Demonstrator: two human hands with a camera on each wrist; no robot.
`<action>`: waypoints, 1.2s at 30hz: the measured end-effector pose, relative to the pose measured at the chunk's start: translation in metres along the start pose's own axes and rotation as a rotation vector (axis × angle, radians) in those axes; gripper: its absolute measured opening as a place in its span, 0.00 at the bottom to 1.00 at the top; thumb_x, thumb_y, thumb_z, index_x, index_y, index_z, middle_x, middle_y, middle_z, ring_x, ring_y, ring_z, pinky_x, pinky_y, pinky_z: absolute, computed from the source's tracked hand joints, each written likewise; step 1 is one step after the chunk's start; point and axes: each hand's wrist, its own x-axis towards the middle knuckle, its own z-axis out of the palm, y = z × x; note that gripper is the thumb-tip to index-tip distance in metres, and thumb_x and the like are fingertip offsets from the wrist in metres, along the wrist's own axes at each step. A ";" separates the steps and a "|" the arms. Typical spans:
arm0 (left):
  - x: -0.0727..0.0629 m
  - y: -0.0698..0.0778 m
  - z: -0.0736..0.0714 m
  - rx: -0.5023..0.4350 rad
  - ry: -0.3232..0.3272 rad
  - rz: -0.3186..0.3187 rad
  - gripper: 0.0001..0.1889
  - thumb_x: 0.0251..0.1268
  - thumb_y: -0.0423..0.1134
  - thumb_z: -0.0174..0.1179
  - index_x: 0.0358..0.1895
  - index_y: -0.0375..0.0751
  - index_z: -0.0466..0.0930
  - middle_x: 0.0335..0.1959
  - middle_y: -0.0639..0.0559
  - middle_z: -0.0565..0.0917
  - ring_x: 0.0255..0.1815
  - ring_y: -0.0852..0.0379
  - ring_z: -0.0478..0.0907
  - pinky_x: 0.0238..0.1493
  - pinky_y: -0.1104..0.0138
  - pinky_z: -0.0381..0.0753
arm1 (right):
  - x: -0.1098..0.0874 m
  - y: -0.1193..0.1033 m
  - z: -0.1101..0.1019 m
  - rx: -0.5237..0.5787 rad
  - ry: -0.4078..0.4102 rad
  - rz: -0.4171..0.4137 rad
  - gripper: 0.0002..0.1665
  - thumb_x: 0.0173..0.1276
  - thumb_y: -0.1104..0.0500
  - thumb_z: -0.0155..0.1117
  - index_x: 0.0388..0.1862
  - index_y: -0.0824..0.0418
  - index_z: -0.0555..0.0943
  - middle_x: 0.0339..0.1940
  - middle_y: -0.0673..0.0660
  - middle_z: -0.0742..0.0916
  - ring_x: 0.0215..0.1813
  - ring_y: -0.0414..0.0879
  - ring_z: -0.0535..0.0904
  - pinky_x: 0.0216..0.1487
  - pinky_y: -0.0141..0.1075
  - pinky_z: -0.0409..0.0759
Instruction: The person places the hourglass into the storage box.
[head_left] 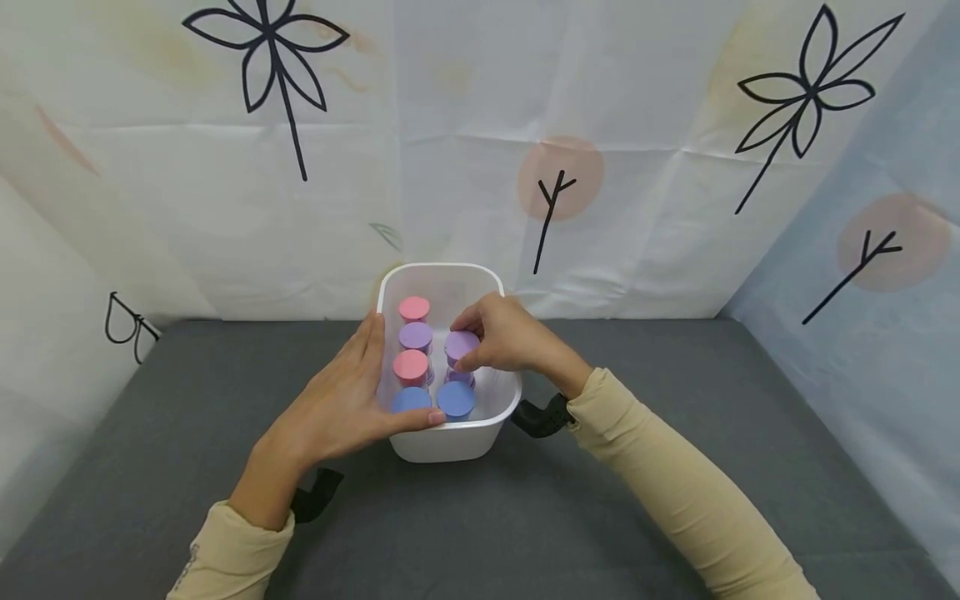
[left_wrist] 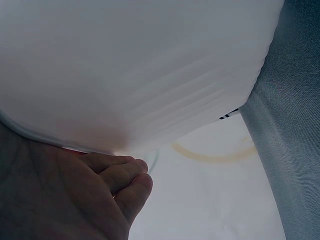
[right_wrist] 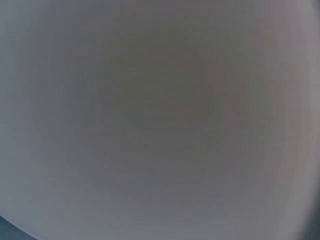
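Observation:
A white plastic bin (head_left: 450, 446) holds several small jars with coloured lids, standing in two columns. In the right column, my right hand (head_left: 506, 335) pinches a purple-lidded jar (head_left: 461, 346) between thumb and fingers, just behind a blue-lidded jar (head_left: 456, 400). My left hand (head_left: 341, 400) rests against the bin's left side, fingers extended along the rim and thumb lying across the front edge. Left of the pinched jar stand another purple-lidded jar (head_left: 416, 337) and a pink-lidded jar (head_left: 411, 367). The left wrist view shows the fingers (left_wrist: 122, 177) at the bin's rim. Pale blur fills the right wrist view.
The bin stands on a dark grey tabletop (head_left: 622, 533), near its back edge. A white cloth backdrop (head_left: 465, 192) with leaf drawings rises behind it, and a bluish cloth side (head_left: 862, 350) borders the right. Black wrist straps show on both arms.

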 end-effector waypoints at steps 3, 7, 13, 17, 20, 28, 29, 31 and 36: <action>0.000 0.000 0.000 0.002 0.002 0.002 0.73 0.48 0.83 0.59 0.81 0.41 0.24 0.84 0.46 0.33 0.83 0.43 0.39 0.75 0.42 0.55 | 0.001 -0.002 0.003 -0.045 0.000 0.006 0.26 0.52 0.64 0.82 0.51 0.69 0.87 0.41 0.56 0.90 0.39 0.44 0.82 0.42 0.33 0.80; -0.001 -0.001 -0.001 0.005 -0.006 0.002 0.73 0.49 0.82 0.58 0.81 0.41 0.23 0.84 0.47 0.32 0.83 0.43 0.39 0.75 0.42 0.55 | 0.001 -0.006 0.007 -0.105 0.006 0.013 0.26 0.52 0.61 0.84 0.51 0.68 0.88 0.40 0.56 0.90 0.36 0.44 0.81 0.38 0.32 0.79; -0.002 -0.001 -0.002 0.007 -0.007 0.001 0.73 0.49 0.82 0.58 0.80 0.41 0.23 0.83 0.47 0.32 0.83 0.44 0.38 0.75 0.43 0.54 | 0.002 -0.010 0.011 -0.166 0.000 0.007 0.24 0.52 0.60 0.84 0.49 0.67 0.89 0.35 0.53 0.90 0.34 0.43 0.79 0.35 0.32 0.76; -0.001 -0.001 -0.002 0.006 -0.019 -0.010 0.73 0.49 0.82 0.58 0.80 0.40 0.23 0.83 0.46 0.31 0.83 0.43 0.38 0.76 0.42 0.53 | 0.003 -0.010 0.014 -0.203 -0.023 -0.016 0.20 0.51 0.59 0.85 0.43 0.64 0.90 0.24 0.49 0.85 0.28 0.42 0.72 0.28 0.31 0.68; -0.001 0.000 -0.001 0.005 -0.023 -0.010 0.73 0.49 0.83 0.58 0.81 0.40 0.24 0.83 0.47 0.31 0.83 0.43 0.37 0.76 0.43 0.53 | 0.003 -0.009 0.015 -0.226 -0.034 -0.032 0.17 0.50 0.59 0.85 0.38 0.62 0.91 0.19 0.47 0.80 0.25 0.40 0.68 0.25 0.31 0.63; 0.000 0.000 -0.001 0.015 -0.018 -0.003 0.73 0.49 0.83 0.58 0.80 0.39 0.24 0.83 0.46 0.31 0.83 0.43 0.37 0.76 0.44 0.53 | 0.005 -0.009 0.016 -0.245 -0.055 -0.059 0.15 0.51 0.57 0.86 0.35 0.61 0.90 0.16 0.47 0.75 0.24 0.40 0.66 0.25 0.30 0.60; -0.001 0.000 -0.001 0.014 -0.018 -0.002 0.73 0.49 0.83 0.58 0.80 0.39 0.24 0.83 0.46 0.31 0.83 0.43 0.37 0.76 0.44 0.53 | 0.005 -0.009 0.016 -0.247 -0.057 -0.059 0.15 0.52 0.57 0.85 0.35 0.61 0.90 0.16 0.47 0.75 0.24 0.40 0.66 0.25 0.30 0.60; -0.001 0.000 -0.001 0.012 -0.016 0.000 0.73 0.49 0.82 0.58 0.80 0.39 0.24 0.83 0.46 0.31 0.83 0.44 0.37 0.76 0.44 0.53 | 0.005 -0.009 0.017 -0.253 -0.055 -0.057 0.14 0.52 0.57 0.85 0.34 0.61 0.90 0.15 0.47 0.74 0.23 0.40 0.65 0.24 0.30 0.60; -0.001 0.000 0.000 0.008 -0.016 0.005 0.73 0.50 0.82 0.58 0.81 0.39 0.24 0.83 0.46 0.31 0.83 0.44 0.37 0.76 0.44 0.52 | 0.004 -0.010 0.019 -0.266 -0.046 -0.053 0.14 0.52 0.56 0.85 0.33 0.61 0.90 0.14 0.46 0.73 0.23 0.40 0.65 0.24 0.30 0.60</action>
